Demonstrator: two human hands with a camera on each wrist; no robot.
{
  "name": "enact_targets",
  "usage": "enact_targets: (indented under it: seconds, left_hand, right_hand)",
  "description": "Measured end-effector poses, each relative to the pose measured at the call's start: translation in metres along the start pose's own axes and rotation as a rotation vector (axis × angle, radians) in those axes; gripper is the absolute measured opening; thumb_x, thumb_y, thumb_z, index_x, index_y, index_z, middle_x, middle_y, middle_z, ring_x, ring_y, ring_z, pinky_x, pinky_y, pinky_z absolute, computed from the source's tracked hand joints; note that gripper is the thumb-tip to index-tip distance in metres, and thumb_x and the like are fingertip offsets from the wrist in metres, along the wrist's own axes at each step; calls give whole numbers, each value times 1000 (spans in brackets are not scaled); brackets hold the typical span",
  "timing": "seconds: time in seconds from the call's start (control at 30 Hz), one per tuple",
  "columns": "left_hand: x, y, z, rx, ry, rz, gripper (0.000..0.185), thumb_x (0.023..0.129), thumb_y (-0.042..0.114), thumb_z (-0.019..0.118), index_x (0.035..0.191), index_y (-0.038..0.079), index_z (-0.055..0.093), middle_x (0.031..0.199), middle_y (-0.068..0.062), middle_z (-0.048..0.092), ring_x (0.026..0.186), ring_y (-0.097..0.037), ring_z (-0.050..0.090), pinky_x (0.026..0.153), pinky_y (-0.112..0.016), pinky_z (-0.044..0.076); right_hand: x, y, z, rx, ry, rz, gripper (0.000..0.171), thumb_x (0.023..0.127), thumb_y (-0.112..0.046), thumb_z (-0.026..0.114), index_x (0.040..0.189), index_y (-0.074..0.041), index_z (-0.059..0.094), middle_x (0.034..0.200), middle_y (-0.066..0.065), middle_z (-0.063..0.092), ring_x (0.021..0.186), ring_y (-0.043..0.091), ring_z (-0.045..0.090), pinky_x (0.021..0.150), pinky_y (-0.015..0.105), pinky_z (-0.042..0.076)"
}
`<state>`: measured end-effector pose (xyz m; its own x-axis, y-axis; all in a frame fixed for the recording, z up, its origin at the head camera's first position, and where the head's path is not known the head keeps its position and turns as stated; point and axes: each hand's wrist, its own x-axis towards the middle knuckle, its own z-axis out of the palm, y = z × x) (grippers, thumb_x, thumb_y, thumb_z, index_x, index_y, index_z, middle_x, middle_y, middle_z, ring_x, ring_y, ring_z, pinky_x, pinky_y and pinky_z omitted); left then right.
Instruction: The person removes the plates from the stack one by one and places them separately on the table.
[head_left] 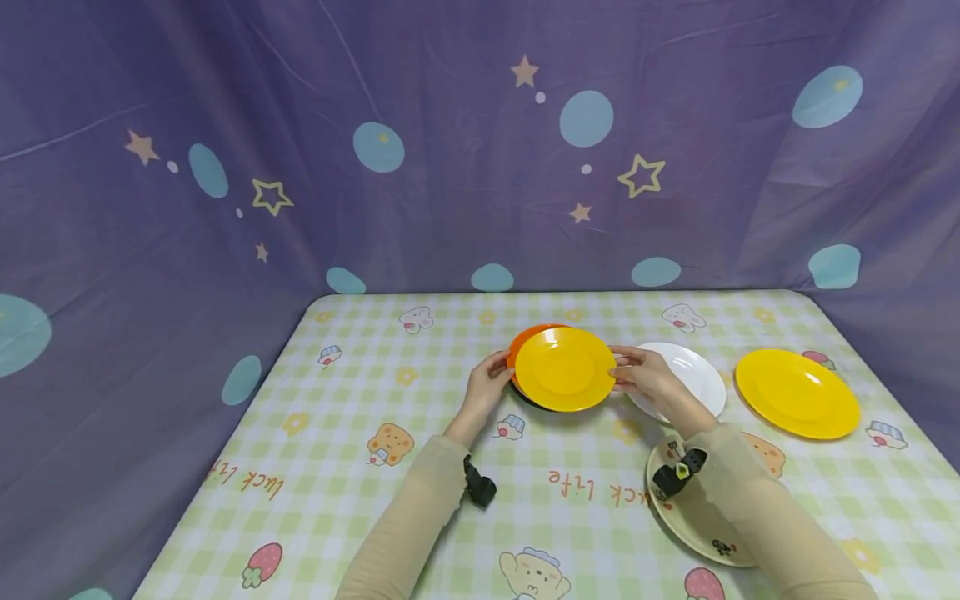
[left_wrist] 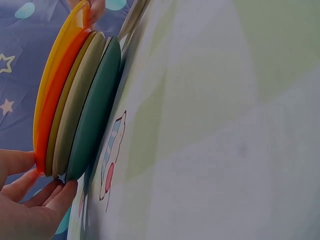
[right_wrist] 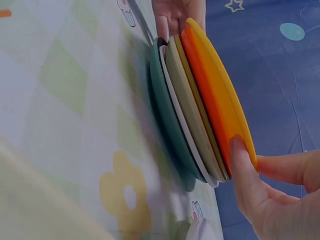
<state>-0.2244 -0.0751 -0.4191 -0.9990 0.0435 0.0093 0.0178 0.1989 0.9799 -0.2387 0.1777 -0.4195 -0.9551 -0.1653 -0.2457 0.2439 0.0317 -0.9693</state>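
One checked tablecloth [head_left: 570, 500], purple backdrop [head_left: 450, 125].

Yellow plate [head_left: 564, 368] glossy, smooth, probably plastic; tablecloth [head_left: 420, 467] smooth, slight sheen; backdrop [head_left: 450, 183] matt cloth.

This looks like a small play or recording corner set up indoors, more like a home than a shop or a lab. A purple cloth [head_left: 480, 142] hangs all across the top of the frame and down both sides, like a tent wall. It has blue dots and little stars on it, and you can see its folds. In the lower middle of the frame stands a table [head_left: 360, 500] with a soft green and white check cover. The cover shows bears, strawberries, cupcakes and the words "luck life". Bright plastic plates [head_left: 797, 393] sit on it, the kind used at home.
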Motion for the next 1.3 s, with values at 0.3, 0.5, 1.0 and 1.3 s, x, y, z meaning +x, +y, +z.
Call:
enact_targets:
  seconds: [0.3,0.5,1.0,1.3]
  left_hand:
    - [1,-2,0,20,1,6,37,88,-2,48,124,-8,45,126,-24,45,114,-34,45,95,-37,40]
    - [9,-14,0,10,-1,7,37,87,-1,50,123,-6,46,125,-23,46,113,-33,46,94,-37,41]
    - [24,-39,3,13,30,11,36,86,3,53,122,2,51,123,-16,51,111,-26,49,93,-30,42]
    - [23,-38,2,14,24,12,36,87,3,52,122,1,51,124,-16,49,111,-27,48,93,-31,42]
  right_hand:
    - [-4,-3,-4,-21,17,15,55,84,8,49,135,8,26,92,5,49,65,7,59,68,25,54]
    - [-7,-5,-8,-22,20,29,56,85,6,49,135,7,26,95,6,48,66,6,59,67,24,53]
    - [-18,-7,-20,-36,-2,23,57,86,4,48,137,6,22,94,4,51,69,7,60,71,27,53]
    - [-23,-6,-30,2,6,20,59,86,6,48,137,7,19,90,0,51,68,8,60,68,25,54]
